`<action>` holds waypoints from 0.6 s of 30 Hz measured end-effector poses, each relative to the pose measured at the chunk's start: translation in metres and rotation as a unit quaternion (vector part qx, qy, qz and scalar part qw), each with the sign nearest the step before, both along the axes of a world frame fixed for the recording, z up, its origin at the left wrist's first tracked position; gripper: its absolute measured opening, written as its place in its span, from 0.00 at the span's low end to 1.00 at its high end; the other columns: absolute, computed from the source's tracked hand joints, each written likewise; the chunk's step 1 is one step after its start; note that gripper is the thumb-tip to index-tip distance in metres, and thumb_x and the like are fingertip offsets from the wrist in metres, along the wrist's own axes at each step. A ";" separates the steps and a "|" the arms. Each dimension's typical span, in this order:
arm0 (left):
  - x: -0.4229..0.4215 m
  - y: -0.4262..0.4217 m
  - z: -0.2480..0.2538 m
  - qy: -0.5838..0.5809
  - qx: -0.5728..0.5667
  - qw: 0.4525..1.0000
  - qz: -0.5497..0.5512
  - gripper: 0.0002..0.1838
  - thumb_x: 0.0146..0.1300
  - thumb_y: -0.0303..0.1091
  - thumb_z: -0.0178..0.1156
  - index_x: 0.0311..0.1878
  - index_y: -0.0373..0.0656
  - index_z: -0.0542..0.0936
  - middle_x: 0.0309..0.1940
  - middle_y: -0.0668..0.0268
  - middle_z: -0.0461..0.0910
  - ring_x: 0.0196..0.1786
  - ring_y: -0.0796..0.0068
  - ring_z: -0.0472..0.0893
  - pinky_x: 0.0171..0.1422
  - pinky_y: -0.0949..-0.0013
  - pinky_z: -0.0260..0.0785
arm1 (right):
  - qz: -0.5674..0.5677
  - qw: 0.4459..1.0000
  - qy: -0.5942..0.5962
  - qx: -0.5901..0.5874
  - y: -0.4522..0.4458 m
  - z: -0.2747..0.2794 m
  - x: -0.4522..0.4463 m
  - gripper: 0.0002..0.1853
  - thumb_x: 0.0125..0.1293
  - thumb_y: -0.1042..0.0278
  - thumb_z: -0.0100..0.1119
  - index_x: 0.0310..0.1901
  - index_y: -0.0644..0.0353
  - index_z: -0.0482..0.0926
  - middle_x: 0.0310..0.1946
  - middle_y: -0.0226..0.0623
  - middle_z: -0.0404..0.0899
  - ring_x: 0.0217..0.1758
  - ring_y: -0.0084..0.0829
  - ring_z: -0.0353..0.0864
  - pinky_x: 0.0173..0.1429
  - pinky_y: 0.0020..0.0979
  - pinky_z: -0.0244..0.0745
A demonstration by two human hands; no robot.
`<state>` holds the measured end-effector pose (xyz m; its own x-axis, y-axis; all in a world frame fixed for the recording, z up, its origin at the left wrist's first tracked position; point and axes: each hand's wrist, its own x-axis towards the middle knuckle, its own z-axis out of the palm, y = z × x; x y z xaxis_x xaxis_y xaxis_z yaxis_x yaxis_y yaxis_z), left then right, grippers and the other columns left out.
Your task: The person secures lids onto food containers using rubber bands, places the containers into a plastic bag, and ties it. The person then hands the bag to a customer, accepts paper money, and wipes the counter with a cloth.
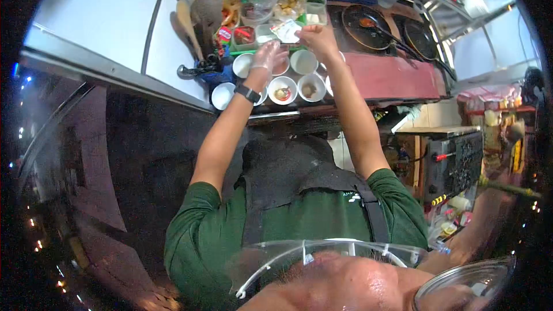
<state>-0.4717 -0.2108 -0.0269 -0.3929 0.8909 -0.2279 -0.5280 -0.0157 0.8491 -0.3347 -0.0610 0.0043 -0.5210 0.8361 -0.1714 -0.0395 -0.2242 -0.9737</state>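
Note:
My right hand (317, 39) pinches a small white printed sachet (287, 31) by its right edge, above the seasoning containers. To its left, my left hand (271, 57) wears a clear plastic glove and has its fingers stretched out, with nothing seen in it. Several white bowls stand below and around both hands. One bowl (283, 90) has something red and brownish inside, and another bowl (311, 87) contains a brown seasoning. An upper bowl (304, 62) sits between my wrists. My left hand partly hides the bowls behind it.
A dark frying pan (366, 26) with a utensil across it is at the back right, beside a second pan (420, 39). A container of red stuff (244, 35) stands behind the bowls. A wooden spoon (185, 20) leans at the left. A reddish board (391, 78) lies right of my right arm.

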 end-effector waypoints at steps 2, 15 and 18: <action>0.002 0.024 -0.012 0.064 0.035 0.997 -0.029 0.14 0.77 0.38 0.58 0.59 0.41 0.75 0.55 0.61 0.82 0.56 0.68 0.84 0.54 0.69 0.78 | -0.009 0.998 -0.034 0.049 -0.015 0.012 0.025 0.19 0.54 0.78 0.79 0.43 0.64 0.76 0.32 0.30 0.80 0.32 0.22 0.81 0.35 0.22 0.76; 0.005 0.057 -0.047 0.452 -0.015 0.891 -0.042 0.22 0.57 0.23 0.71 0.57 0.37 0.80 0.40 0.66 0.86 0.39 0.79 0.83 0.46 0.73 0.78 | 0.051 0.919 -0.200 0.335 -0.007 -0.054 0.064 0.40 0.51 0.71 0.78 0.68 0.55 0.71 0.50 0.54 0.84 0.52 0.53 0.85 0.55 0.46 0.80; 0.005 0.053 -0.039 0.508 -0.008 0.859 -0.055 0.21 0.55 0.25 0.74 0.54 0.38 0.82 0.38 0.64 0.87 0.38 0.79 0.84 0.45 0.71 0.79 | 0.061 0.906 -0.234 0.349 -0.012 -0.037 0.067 0.39 0.52 0.71 0.77 0.67 0.53 0.71 0.48 0.54 0.85 0.51 0.53 0.85 0.54 0.46 0.80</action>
<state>-0.4665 -0.1573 -0.0657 -0.3090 0.9355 0.1711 0.4890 0.0020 0.8723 -0.2678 -0.0730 -0.0328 -0.6239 0.7669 0.1503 0.3968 0.4765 -0.7845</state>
